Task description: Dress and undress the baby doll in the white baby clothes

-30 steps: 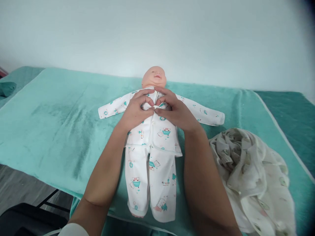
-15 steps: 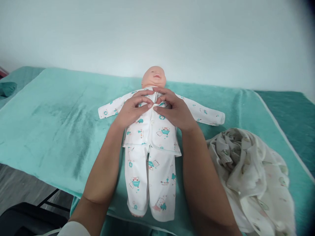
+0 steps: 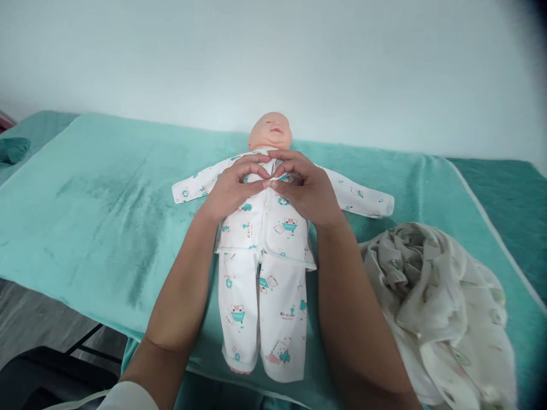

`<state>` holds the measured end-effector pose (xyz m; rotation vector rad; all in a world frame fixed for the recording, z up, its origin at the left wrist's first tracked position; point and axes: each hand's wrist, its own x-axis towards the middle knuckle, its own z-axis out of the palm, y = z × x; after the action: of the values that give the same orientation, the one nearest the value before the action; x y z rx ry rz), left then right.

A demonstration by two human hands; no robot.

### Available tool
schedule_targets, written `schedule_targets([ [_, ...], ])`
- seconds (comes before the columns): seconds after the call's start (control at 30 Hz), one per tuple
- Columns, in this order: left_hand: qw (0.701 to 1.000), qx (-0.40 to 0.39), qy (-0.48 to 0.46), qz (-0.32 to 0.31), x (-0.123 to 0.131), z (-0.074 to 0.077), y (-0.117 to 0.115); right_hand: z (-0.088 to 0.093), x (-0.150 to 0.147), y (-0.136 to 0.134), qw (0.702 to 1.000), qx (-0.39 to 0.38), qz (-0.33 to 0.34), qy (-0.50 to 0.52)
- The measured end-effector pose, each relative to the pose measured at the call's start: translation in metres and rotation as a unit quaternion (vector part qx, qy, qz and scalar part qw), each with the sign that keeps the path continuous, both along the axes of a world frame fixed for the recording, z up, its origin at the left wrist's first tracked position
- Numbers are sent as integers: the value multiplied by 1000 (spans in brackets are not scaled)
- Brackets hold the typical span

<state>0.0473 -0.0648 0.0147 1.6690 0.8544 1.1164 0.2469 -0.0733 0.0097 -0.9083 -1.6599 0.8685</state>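
A baby doll [image 3: 273, 130] lies on its back, its head towards the wall. It wears a white printed pajama top [image 3: 284, 228] and matching pants [image 3: 282, 319]; the sleeves stretch out to both sides. On the doll's chest, my left hand [image 3: 239, 185] pinches one front edge of the top between thumb and fingers. Opposite it, my right hand [image 3: 305, 185] pinches the other front edge, the thumbs nearly meeting at the front opening. Whatever button lies between the fingertips is hidden. Below my hands the front edges lie together.
A teal cloth [image 3: 106, 228] covers the table under the doll. To the right lies a crumpled white printed blanket [image 3: 436, 302]. Behind the table rises a pale wall [image 3: 273, 57]. A black chair [image 3: 55, 378] stands at the lower left.
Both hands stay at the top's front opening, with small finger movements and the thumbs closer together. The whole view has shifted slightly.
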Motion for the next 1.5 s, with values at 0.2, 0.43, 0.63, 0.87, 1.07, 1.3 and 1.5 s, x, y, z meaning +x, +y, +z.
schedule_targets([
  [0.2, 1000, 22, 3, 20, 6, -3, -2, -1, 2, 0, 999, 31, -1, -38],
  [0.43, 998, 55, 19, 33, 7, -2, -3, 5, 6, -2, 996, 37, 63, -57],
  [0.63, 999, 39, 34, -13, -3, 1, -3, 22, 8, -15, 996, 24, 40, -77],
  [0.87, 989, 89, 110, -51, -8, 7, -11, 17, 11, -28, 995, 17, -88, -33],
  [1.07, 970, 114, 186, -111, -17, 11, -15, 29, 6, -48, 990, 14, -9, -137],
  [1.3, 963, 104, 187, -164, -27, 14, -13, 22, 5, -62, 983, 17, -1, -180],
  [1.5, 968, 92, 168, -164, -28, 13, -11, 1, 0, -64, 997, -47, -35, -58],
])
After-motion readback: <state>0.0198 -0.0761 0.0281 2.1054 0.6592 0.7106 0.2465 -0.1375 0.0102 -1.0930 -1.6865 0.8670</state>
